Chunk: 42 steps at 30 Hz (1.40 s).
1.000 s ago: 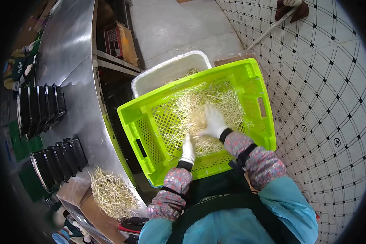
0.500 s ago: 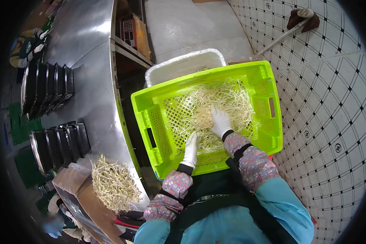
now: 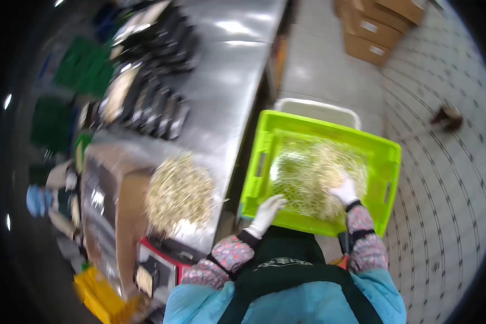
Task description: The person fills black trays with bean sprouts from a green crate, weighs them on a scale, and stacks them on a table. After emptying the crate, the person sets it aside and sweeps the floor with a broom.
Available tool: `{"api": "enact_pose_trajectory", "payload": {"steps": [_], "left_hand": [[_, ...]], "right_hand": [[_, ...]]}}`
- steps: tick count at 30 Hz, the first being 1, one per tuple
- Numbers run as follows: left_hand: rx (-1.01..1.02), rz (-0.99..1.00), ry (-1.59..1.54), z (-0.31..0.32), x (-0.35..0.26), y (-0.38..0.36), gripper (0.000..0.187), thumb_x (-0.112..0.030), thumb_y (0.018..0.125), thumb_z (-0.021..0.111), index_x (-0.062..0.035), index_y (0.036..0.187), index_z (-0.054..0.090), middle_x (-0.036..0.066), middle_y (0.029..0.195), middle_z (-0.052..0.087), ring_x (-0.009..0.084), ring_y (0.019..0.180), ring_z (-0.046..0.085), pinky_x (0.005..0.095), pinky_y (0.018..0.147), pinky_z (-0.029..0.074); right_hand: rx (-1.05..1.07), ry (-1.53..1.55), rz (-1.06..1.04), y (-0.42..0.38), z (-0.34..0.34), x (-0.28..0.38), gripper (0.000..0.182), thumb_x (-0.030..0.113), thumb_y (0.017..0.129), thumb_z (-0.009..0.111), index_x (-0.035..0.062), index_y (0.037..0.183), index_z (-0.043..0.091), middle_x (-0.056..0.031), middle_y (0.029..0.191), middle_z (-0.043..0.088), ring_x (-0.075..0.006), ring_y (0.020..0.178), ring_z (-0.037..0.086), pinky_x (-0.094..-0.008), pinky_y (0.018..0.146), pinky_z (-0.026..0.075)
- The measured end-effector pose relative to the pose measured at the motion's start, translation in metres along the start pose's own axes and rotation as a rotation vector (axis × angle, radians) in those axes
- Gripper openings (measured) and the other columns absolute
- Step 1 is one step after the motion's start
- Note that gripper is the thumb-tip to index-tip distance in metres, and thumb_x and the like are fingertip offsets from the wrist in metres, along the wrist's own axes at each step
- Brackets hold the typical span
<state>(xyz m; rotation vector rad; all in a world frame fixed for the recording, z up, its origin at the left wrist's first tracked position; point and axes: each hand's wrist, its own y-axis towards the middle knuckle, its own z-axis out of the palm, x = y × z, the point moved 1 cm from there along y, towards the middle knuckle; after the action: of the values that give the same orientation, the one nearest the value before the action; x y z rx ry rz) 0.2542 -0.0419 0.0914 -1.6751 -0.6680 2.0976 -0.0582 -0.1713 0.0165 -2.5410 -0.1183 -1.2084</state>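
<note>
Bean sprouts lie spread in a green plastic basket in front of me. My right hand, in a white glove, is down among the sprouts, its fingers closed round a small bunch of them. Over the basket's near left rim is my left hand, also white-gloved, with its fingers apart and nothing in it. A separate heap of sprouts sits on the steel table to the left. The picture is blurred.
Stacked black trays stand on the table. Near them are a cardboard box and a red-edged device. A white tub is behind the basket. A co-worker is at far left; cartons stand at the back.
The view has swung left, so the basket appears further right. My left hand has moved from inside the basket to its near left rim. My right hand stays among the sprouts.
</note>
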Motion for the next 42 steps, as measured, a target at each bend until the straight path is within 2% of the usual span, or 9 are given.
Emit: {"api": "enact_pose_trajectory", "payload": {"steps": [4, 7, 15, 18, 21, 25, 28, 32, 42], "left_hand": [[-0.049, 0.173, 0.109, -0.009, -0.008, -0.032, 0.037, -0.019, 0.099, 0.053, 0.0015, 0.129, 0.055, 0.008, 0.118, 0.066, 0.0154, 0.103, 0.063, 0.0275, 0.093, 0.048], [-0.122, 0.193, -0.031, -0.005, -0.023, -0.066, 0.037, -0.021, 0.099, 0.056, 0.0007, 0.129, 0.056, 0.009, 0.119, 0.065, 0.0142, 0.105, 0.062, 0.0269, 0.095, 0.047], [-0.438, 0.46, -0.196, -0.028, -0.011, -0.18, 0.032, -0.017, 0.099, 0.057, -0.0008, 0.127, 0.057, 0.007, 0.114, 0.066, 0.0116, 0.102, 0.062, 0.0268, 0.09, 0.05], [-0.659, 0.492, -0.265, -0.029, 0.004, -0.236, 0.033, -0.021, 0.102, 0.052, -0.0021, 0.129, 0.057, 0.007, 0.112, 0.067, 0.012, 0.098, 0.063, 0.0263, 0.086, 0.051], [-0.932, 0.506, -0.27, -0.031, 0.024, -0.289, 0.031, -0.02, 0.102, 0.052, -0.0015, 0.125, 0.059, 0.009, 0.106, 0.068, 0.0121, 0.091, 0.065, 0.0249, 0.08, 0.052], [-1.408, 0.627, -0.404, -0.04, 0.061, -0.353, 0.027, -0.017, 0.097, 0.06, -0.0025, 0.119, 0.063, 0.008, 0.098, 0.069, 0.0117, 0.082, 0.063, 0.0239, 0.074, 0.051], [-2.045, 0.479, 0.2, -0.077, 0.116, -0.417, 0.039, -0.016, 0.09, 0.068, -0.0011, 0.125, 0.058, 0.014, 0.117, 0.062, 0.0201, 0.102, 0.059, 0.0316, 0.089, 0.048], [-2.512, -0.051, 0.372, -0.131, 0.187, -0.533, 0.072, -0.028, 0.078, 0.078, -0.0009, 0.136, 0.047, 0.025, 0.141, 0.041, 0.0375, 0.128, 0.042, 0.0469, 0.107, 0.036], [-2.31, -0.809, 0.395, -0.215, 0.214, -0.675, 0.086, -0.042, 0.079, 0.073, -0.0204, 0.151, 0.031, 0.022, 0.159, 0.01, 0.0509, 0.138, 0.024, 0.0602, 0.105, 0.036]], "right_hand": [[0.094, 0.896, 0.207, -0.007, 0.002, 0.008, 0.073, -0.012, 0.068, 0.072, 0.0032, 0.135, 0.045, -0.0108, 0.118, 0.064, -0.0241, 0.104, 0.064, -0.0384, 0.093, 0.052], [0.219, -0.487, 0.198, -0.012, -0.011, 0.033, 0.096, 0.007, 0.059, 0.079, 0.0029, 0.145, 0.036, -0.0154, 0.109, 0.069, -0.0251, 0.098, 0.067, -0.0369, 0.085, 0.054], [0.317, 0.641, 0.07, 0.041, 0.01, -0.025, 0.068, -0.008, 0.069, 0.066, 0.001, 0.133, 0.046, -0.0103, 0.118, 0.064, -0.0244, 0.103, 0.063, -0.037, 0.093, 0.049], [0.351, -0.834, -0.095, 0.017, 0.002, 0.034, 0.083, 0.002, 0.064, 0.076, -0.0049, 0.139, 0.041, -0.026, 0.111, 0.065, -0.0374, 0.104, 0.064, -0.0337, 0.089, 0.05], [0.419, 0.155, -0.078, 0.067, 0.037, -0.049, 0.096, 0.003, 0.058, 0.079, -0.0034, 0.143, 0.036, -0.0178, 0.117, 0.064, -0.0298, 0.101, 0.063, -0.0354, 0.092, 0.049], [0.466, 0.25, -0.042, 0.057, 0.043, -0.015, 0.079, 0.001, 0.062, 0.074, -0.0056, 0.135, 0.043, -0.0156, 0.117, 0.063, -0.0284, 0.099, 0.062, -0.0354, 0.093, 0.048], [0.445, -0.743, -0.156, 0.034, 0.024, 0.022, 0.088, 0.007, 0.057, 0.079, -0.0077, 0.136, 0.042, -0.0214, 0.117, 0.064, -0.0332, 0.107, 0.062, -0.0364, 0.098, 0.046], [0.459, -0.144, -0.105, 0.07, 0.041, -0.021, 0.102, 0.001, 0.051, 0.079, -0.0073, 0.142, 0.035, -0.0213, 0.121, 0.062, -0.0332, 0.109, 0.061, -0.0364, 0.099, 0.046], [0.508, -0.156, -0.24, 0.008, 0.061, 0.116, 0.097, 0.009, 0.056, 0.076, 0.003, 0.144, 0.035, -0.0188, 0.128, 0.059, -0.0337, 0.117, 0.057, -0.039, 0.105, 0.041]]}}
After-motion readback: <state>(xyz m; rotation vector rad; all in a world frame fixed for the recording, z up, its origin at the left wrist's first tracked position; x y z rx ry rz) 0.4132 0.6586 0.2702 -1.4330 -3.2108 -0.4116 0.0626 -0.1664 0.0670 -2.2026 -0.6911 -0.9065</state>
